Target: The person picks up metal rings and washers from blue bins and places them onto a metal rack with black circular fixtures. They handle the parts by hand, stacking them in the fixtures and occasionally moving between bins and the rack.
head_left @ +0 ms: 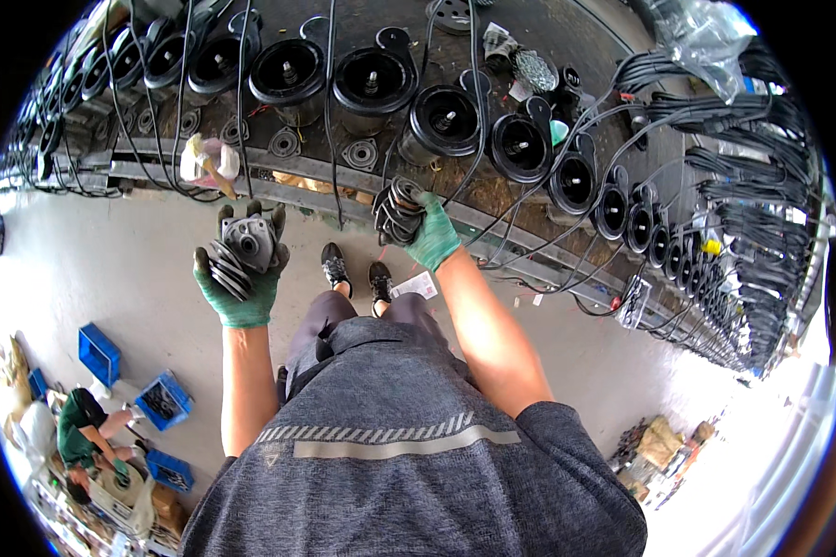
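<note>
Left hand (pixel 237 283), gloved, grips a grey metal housing (pixel 249 241) with stacked discs. Right hand (pixel 427 232) clutches a stack of black rings (pixel 397 210) just before the bench (pixel 492 200), where black motor cups (pixel 446 121) and hanging cables (pixel 330 121) crowd the edge.

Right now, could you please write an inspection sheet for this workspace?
Surface: long workbench, dark and dirty.
Job's things: left hand holds a grey metal housing and stacked rings; right hand holds a stack of dark rings.
Clutter: plastic bag; paper scraps on floor.
Fingers: green gloves, closed on parts.
Cables: black cables hang from round black units.
Surroundings: blue crates; another person nearby.
</note>
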Demonstrator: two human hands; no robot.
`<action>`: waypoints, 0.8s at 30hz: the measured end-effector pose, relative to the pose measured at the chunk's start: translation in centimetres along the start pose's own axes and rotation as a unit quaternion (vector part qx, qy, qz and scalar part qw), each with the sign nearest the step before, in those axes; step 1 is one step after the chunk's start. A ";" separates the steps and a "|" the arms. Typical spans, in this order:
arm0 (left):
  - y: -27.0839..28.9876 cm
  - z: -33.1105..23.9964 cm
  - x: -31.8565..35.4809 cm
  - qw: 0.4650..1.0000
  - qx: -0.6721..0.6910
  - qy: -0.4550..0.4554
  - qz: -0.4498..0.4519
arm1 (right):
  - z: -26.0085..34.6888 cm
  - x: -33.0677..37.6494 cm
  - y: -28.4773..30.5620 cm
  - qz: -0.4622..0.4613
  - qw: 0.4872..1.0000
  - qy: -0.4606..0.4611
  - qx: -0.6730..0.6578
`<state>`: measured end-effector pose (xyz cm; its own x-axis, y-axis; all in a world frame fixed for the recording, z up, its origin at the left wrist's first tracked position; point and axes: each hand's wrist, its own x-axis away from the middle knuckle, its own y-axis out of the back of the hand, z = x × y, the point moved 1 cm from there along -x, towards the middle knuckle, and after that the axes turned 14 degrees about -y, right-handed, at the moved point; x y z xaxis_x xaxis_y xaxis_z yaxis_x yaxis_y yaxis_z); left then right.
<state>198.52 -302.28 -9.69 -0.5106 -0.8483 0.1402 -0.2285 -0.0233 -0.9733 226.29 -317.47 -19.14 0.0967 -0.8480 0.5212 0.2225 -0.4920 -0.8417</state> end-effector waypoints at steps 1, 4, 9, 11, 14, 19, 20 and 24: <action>-0.2 -0.1 -0.1 1.000 -0.026 0.001 -0.002 | 0.2 -0.4 0.3 0.006 1.000 -0.009 0.001; -0.1 -0.3 0.1 0.999 -0.047 0.013 -0.021 | 1.3 -1.6 0.6 -0.138 0.990 0.012 0.023; 0.0 -0.9 -0.2 0.997 -0.052 0.034 -0.037 | 3.3 -1.3 -3.7 -0.348 0.932 -0.046 0.090; 0.5 -1.2 -0.6 0.998 -0.035 0.048 -0.021 | 3.0 -0.7 -2.5 -0.372 0.921 -0.085 0.078; 1.0 -1.5 -1.4 0.997 -0.022 0.070 -0.011 | 2.0 0.0 0.4 -0.347 0.932 -0.087 0.055; 1.3 -1.7 -3.1 0.994 -0.038 0.105 -0.009 | 1.1 1.5 0.7 -0.335 0.938 -0.072 0.042; 1.3 -1.6 -3.5 0.993 -0.042 0.111 -0.012 | 0.9 1.4 0.7 -0.338 0.938 -0.065 0.044; 0.2 -1.1 -4.5 0.989 -0.088 0.118 -0.019 | 0.1 1.5 -0.7 -0.322 0.944 0.049 0.044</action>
<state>199.83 -297.85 -10.35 -0.6733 -0.7013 0.2343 -0.3815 0.0580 -0.9225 226.41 -318.40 -17.74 -0.1754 -0.3947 0.9019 0.2856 -0.8971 -0.3371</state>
